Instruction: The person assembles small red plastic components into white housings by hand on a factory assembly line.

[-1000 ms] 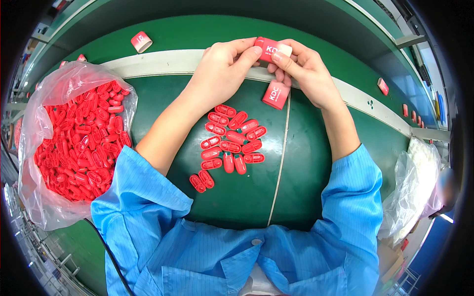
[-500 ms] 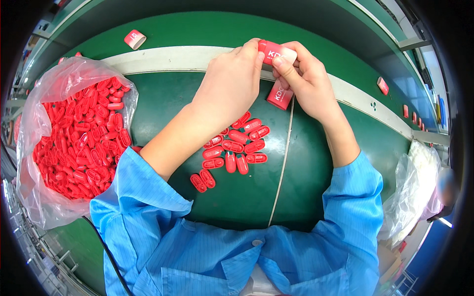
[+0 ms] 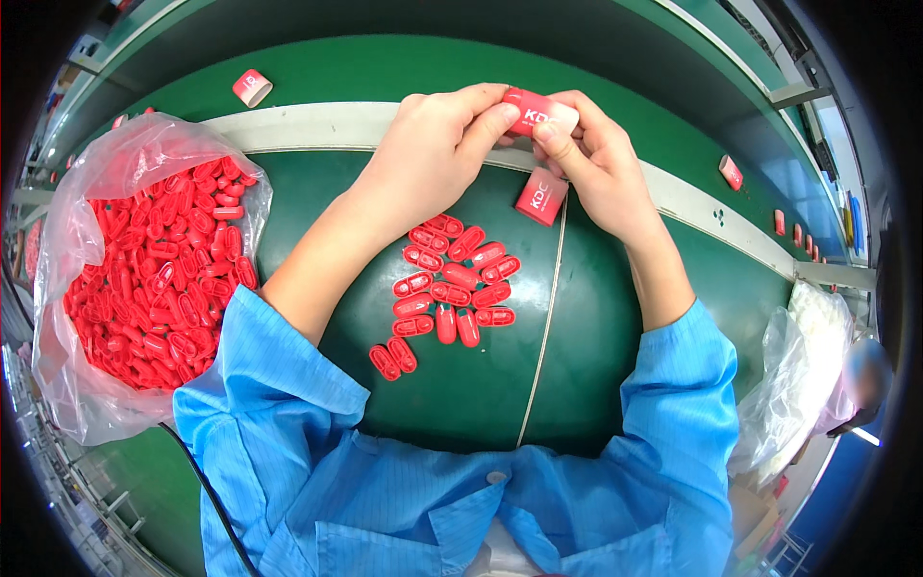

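Observation:
In front of me I hold a hollow plastic shell (image 3: 536,112), red at its left end and fading to white at the right, with white lettering. My left hand (image 3: 437,144) pinches the red end between thumb and fingers. On the white end are the thumb and fingers of my right hand (image 3: 601,168). A second red shell (image 3: 541,197) lies on the green table just below my hands. Several small oval red caps (image 3: 461,276) are spread out below my left wrist, some hollow side up. Whether a cap sits in the held shell's end is hidden by my left fingers.
An open clear plastic bag (image 3: 72,226) heaped with red caps stands at the left. Past a pale metal rail (image 3: 317,125) runs a green belt (image 3: 385,67), carrying a shell (image 3: 252,88) at far left and several at right. A crumpled clear bag (image 3: 793,375) lies at the right edge.
My left hand has turned and drawn slightly left, so its thumb now shows against the shell's red end. My right hand keeps its grip. The whole view has shifted a little.

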`<move>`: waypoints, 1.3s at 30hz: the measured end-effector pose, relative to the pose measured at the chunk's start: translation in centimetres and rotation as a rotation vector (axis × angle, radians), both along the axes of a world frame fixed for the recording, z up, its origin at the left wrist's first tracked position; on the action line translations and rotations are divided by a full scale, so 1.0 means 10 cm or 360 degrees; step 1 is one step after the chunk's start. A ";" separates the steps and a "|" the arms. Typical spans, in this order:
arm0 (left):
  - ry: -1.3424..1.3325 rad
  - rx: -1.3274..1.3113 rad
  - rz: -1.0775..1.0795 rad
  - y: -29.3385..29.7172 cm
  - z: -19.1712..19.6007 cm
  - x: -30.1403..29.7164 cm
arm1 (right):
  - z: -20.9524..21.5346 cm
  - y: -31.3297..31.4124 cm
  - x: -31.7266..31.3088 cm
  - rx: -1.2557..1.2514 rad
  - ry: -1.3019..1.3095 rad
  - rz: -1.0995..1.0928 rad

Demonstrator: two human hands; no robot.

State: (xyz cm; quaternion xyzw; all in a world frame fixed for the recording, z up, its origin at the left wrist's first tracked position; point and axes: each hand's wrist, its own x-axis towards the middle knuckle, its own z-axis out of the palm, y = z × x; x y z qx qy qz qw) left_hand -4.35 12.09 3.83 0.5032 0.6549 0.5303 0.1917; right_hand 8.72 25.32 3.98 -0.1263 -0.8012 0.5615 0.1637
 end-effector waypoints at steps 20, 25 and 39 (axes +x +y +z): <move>-0.0188 0.0326 0.0171 0.07 -0.14 0.11 | 0.02 0.03 0.01 -0.0231 0.0008 0.0072; -0.0084 0.0208 0.0101 0.04 -0.09 0.05 | 0.00 0.05 0.02 -0.0190 -0.0006 0.0111; 0.0467 0.0183 0.0205 0.00 -0.06 0.18 | 0.04 -0.05 0.03 -0.0051 0.0017 -0.0002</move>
